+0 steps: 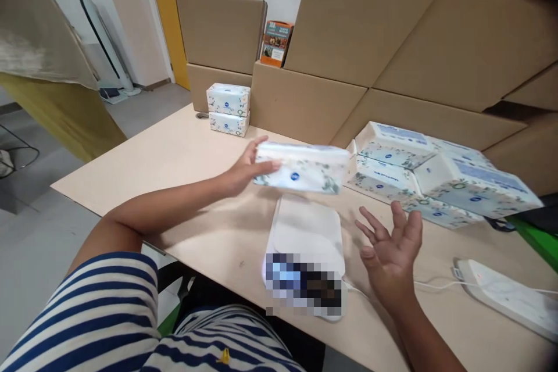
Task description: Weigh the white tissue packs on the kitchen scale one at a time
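My left hand [244, 170] grips the left end of a white tissue pack [311, 170] with a floral print and a blue logo. The pack is held level above the table, slightly blurred. Below it lies a white flat device [309, 226] whose front part is pixelated. My right hand [392, 253] is raised to the right of this device, fingers spread, palm up, touching nothing. Beyond the right hand, several similar tissue packs [392, 154] are piled against cardboard. Two more packs [229, 107] stand stacked at the far left of the table.
Cardboard boxes [322, 87] line the table's back edge, with a small orange box [276, 43] between them. A white power strip [501, 290] with a cable lies at the right. A person [47, 64] stands beyond the table [174, 145] at the left.
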